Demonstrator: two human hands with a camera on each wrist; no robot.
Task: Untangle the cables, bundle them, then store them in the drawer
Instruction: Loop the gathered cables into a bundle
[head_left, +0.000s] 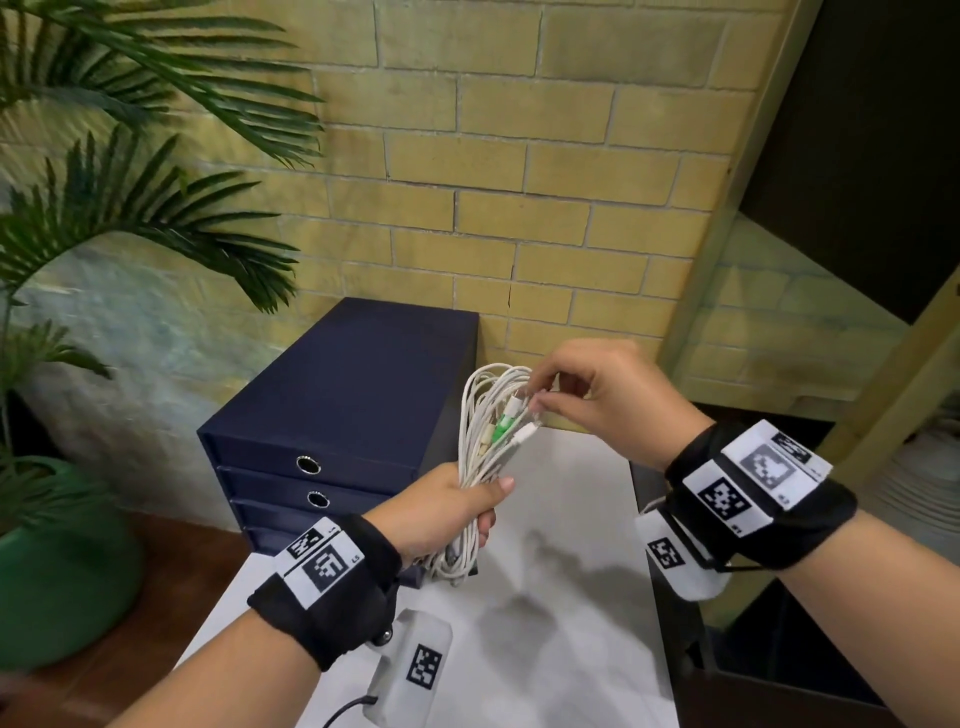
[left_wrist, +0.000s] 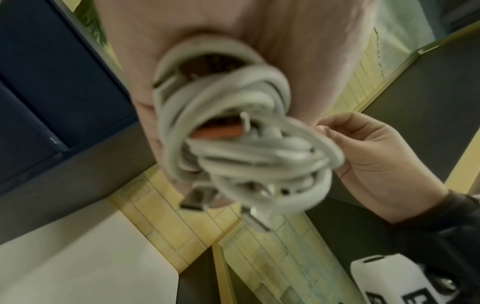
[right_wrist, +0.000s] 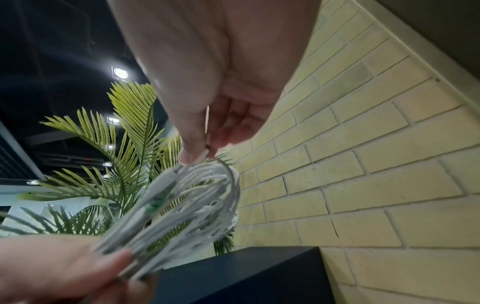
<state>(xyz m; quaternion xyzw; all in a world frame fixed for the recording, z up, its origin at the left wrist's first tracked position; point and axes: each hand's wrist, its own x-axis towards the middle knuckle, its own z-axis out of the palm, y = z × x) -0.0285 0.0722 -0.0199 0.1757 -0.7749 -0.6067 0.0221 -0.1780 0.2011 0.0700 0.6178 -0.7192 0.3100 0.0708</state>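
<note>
A looped bundle of white cables, with a green plug among the ends, stands upright above the white table. My left hand grips the bundle round its lower part. My right hand pinches a white connector end at the top of the loops. The dark blue drawer unit stands just left of the bundle; the drawers I can see are closed.
A yellow brick wall runs behind the table. A palm plant in a green pot stands at the left. A wooden shelf frame and dark shelving rise at the right, close to my right wrist.
</note>
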